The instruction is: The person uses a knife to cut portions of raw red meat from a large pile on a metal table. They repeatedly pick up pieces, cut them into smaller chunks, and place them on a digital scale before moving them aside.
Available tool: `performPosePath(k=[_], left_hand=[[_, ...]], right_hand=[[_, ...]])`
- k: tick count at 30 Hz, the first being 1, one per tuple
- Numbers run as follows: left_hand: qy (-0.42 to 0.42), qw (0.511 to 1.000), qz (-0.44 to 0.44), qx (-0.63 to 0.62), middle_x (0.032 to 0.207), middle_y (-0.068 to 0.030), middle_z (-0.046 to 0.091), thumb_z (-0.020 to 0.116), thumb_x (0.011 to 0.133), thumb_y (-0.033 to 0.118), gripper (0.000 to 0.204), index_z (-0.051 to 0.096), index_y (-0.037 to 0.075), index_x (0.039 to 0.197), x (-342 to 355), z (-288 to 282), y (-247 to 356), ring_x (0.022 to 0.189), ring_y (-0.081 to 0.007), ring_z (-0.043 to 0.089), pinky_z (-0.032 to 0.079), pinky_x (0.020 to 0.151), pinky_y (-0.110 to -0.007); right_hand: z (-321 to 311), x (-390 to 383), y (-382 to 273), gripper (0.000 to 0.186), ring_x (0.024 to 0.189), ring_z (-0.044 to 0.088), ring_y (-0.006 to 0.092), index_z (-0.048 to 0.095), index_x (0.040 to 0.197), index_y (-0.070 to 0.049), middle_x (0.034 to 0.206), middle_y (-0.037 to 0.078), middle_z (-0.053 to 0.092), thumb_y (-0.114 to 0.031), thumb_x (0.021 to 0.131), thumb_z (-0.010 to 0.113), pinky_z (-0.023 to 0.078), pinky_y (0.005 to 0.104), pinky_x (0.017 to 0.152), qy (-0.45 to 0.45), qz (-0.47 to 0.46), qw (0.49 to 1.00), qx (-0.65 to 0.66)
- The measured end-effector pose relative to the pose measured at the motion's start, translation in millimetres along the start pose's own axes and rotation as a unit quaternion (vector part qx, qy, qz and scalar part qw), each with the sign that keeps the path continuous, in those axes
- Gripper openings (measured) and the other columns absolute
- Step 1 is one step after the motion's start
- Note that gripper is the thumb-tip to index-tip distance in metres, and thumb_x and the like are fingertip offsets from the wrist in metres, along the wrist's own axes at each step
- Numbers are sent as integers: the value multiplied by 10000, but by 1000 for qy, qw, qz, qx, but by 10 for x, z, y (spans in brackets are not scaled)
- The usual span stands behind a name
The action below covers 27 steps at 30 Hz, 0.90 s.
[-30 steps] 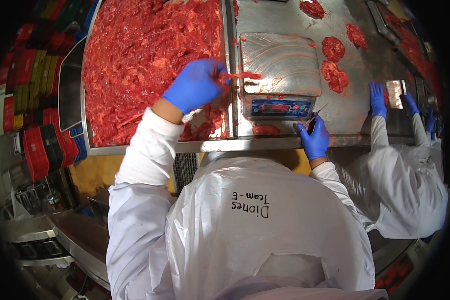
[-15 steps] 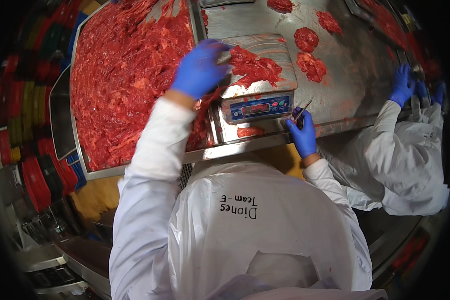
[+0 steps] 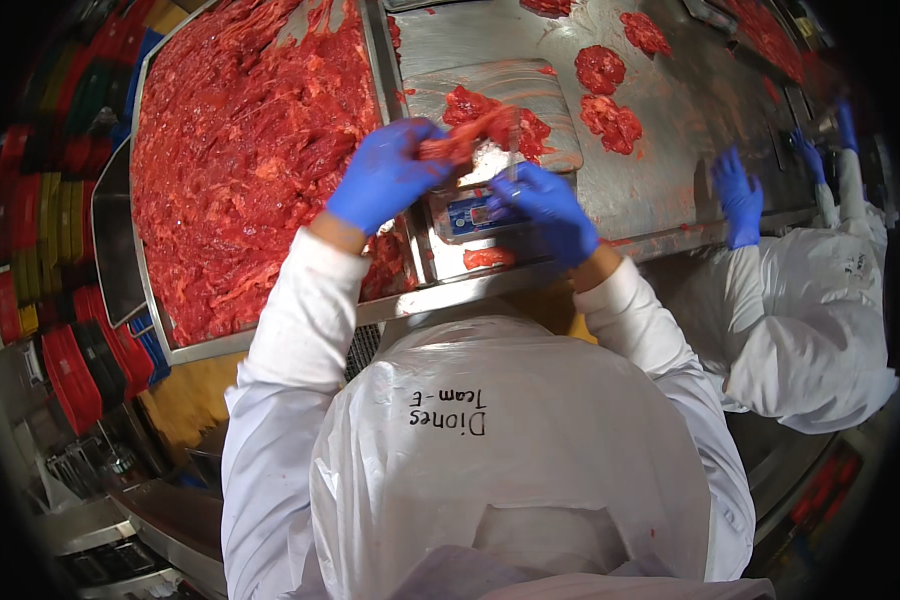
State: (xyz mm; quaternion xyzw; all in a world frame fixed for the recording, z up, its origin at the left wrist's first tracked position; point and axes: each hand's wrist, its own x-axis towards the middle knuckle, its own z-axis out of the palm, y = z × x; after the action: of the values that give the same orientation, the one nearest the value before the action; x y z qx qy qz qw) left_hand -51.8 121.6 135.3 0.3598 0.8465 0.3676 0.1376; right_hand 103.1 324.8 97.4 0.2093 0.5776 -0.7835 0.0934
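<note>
My left hand (image 3: 388, 172), in a blue glove, is closed on a strip of raw red meat (image 3: 467, 138) held over the scale (image 3: 557, 105). My right hand (image 3: 552, 212), also gloved in blue, grips a small knife (image 3: 515, 150). Its thin blade points up beside the strip and is blurred, so whether it touches the meat is unclear. More meat (image 3: 532, 135) lies on the metal platform beneath. The right hand partly covers the scale's blue front panel (image 3: 462, 217). A small piece of meat (image 3: 488, 258) rests in front of the scale.
On the left stands a large metal tub (image 3: 374, 60) heaped with raw meat. Several meat portions (image 3: 610, 122) lie on the steel table (image 3: 665, 185) to the right. Beyond them, a co-worker's gloved hand (image 3: 737, 198) is over the table edge. Stacked coloured trays (image 3: 70, 370) stand far left.
My right hand has come up and left with the knife, from the table edge to the scale. My left hand has lifted a meat strip. The co-worker's hand has moved closer.
</note>
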Motion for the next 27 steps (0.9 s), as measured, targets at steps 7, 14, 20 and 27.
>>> performPosePath(k=[7,14,20,27], left_hand=[[53,986,-145,-69,1131,-122,687,842,826,250,496,689,27,1242,-242,-104,-847,952,-187,668,556,858,-348],[187,979,32,79,1045,-130,713,737,873,188,242,745,67,1083,-165,33,-472,983,-303,688,548,885,-398],[57,974,162,149,1024,-123,698,736,851,181,160,706,50,938,-51,575,-64,974,-346,654,540,869,-428],[102,988,87,82,1045,-126,694,750,834,188,209,730,46,986,-199,449,-92,1018,-329,652,533,895,-424]], right_hand=[[-811,-592,350,320,940,698,176,648,1198,-17,991,73,718,-269,1002,668,544,333,863,-18,17,1000,-19],[-578,-533,12,332,917,670,171,643,1181,-21,1002,65,696,-296,996,657,520,314,841,31,-101,994,-7],[-602,55,583,199,918,678,175,627,1178,-32,1005,78,690,-58,981,631,532,323,865,-120,-137,957,-227],[-555,-70,330,217,926,688,200,645,1185,-20,1025,75,694,-137,1004,620,548,345,891,-184,98,978,-15]])
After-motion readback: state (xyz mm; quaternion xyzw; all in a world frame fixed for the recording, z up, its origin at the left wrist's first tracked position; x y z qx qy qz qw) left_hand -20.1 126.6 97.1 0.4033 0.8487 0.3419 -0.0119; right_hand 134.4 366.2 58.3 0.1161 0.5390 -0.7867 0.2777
